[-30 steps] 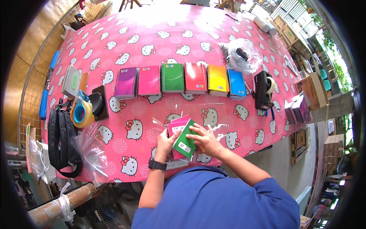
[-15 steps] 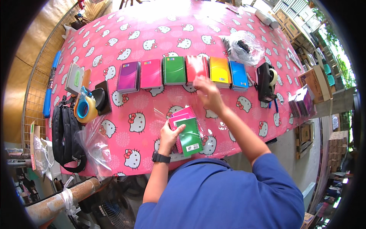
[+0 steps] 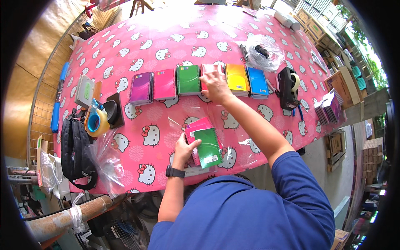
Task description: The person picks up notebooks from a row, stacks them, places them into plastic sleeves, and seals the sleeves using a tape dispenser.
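Note:
A row of spiral notebook stacks spans the table: purple [image 3: 141,88], pink [image 3: 165,84], green [image 3: 188,80], red [image 3: 205,68], yellow [image 3: 238,77] and blue [image 3: 258,81]. My right hand [image 3: 217,86] lies over the red stack with its fingers apart, hiding most of the red cover. Nearer to me, my left hand [image 3: 183,150] is closed on a small fanned bunch. Its top piece is a green notebook [image 3: 208,146], back cover up with a white label, and pink notebooks [image 3: 196,125] stick out beneath. The left thumb presses on the green cover.
A black tape dispenser [image 3: 287,88] stands right of the row, with more notebooks [image 3: 329,109] at the right edge. Clear plastic bags [image 3: 268,56] lie beyond. At left are a black backpack [image 3: 77,152], a tape roll [image 3: 96,121] and a black stand [image 3: 114,110].
My right hand has moved slightly left and away from me, from the red stack's near right corner onto its cover. The left hand keeps its hold. The view has shifted slightly.

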